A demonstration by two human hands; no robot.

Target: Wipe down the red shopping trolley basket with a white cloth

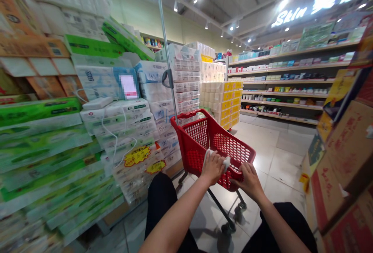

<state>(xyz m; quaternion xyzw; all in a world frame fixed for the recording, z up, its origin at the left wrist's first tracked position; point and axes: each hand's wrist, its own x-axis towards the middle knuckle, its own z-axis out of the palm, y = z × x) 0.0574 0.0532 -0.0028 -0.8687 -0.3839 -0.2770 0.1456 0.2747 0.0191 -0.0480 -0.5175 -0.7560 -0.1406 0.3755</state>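
Note:
A small red shopping cart (pixel 201 136) stands on the tiled floor in front of my knees. My left hand (pixel 212 166) presses a white cloth (pixel 226 162) against the cart's near rim, fingers closed over it. My right hand (pixel 250 179) grips the red rim beside it, fingers wrapped round the edge. The basket looks empty inside.
Tall stacks of tissue and toilet-paper packs (pixel 122 128) fill the left side, with a metal pole (pixel 167 51) rising beside the cart. Cardboard boxes (pixel 344 159) crowd the right. Shelves of goods (pixel 285 86) line the far wall, with a yellow pack stack (pixel 224 101) before them.

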